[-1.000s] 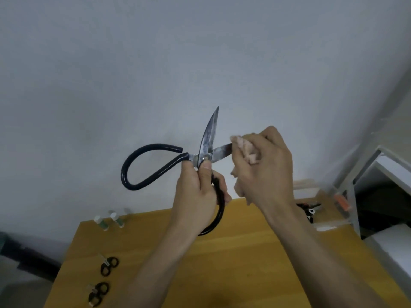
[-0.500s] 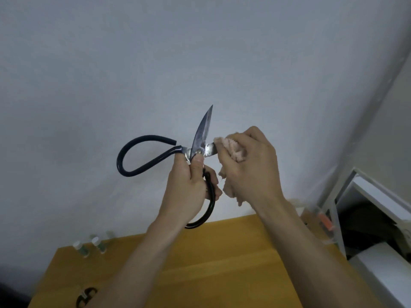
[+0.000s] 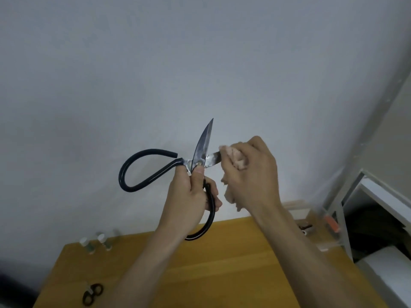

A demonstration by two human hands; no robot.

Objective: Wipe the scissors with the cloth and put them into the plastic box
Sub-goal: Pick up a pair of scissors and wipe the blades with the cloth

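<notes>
1. Scissors [image 3: 200,158] with big black loop handles are held up in the air in front of the pale wall [image 3: 200,63], above the far edge of the wooden table [image 3: 222,274]. They are spread wide: one blade points up, the other points to the right and goes into the cloth.
2. Judging the progress: the wiping is in the middle. The right blade is inside the cloth, the upper blade is bare, and I cannot tell if it is already clean. The putting away is not yet done.
3. Plastic box [image 3: 320,230] is, I think, the clear container at the right far corner of the table, well apart from the scissors; its content is blurred.
4. Left hand [image 3: 191,196] is raised, with the forearm coming up from below. Its fingers are curled round the lower handle loop, and the thumb lies along the pivot and presses on it.
5. Right hand [image 3: 251,174] is raised beside it, back of the hand to the camera. Its fingers are closed round the bunched pink cloth [image 3: 235,158], pinching the blade through it; a loose end hangs under the hand.
6. Small things on the table: two little bottles [image 3: 95,241] at the far left edge, and small black scissors [image 3: 92,294] near the left front.
</notes>
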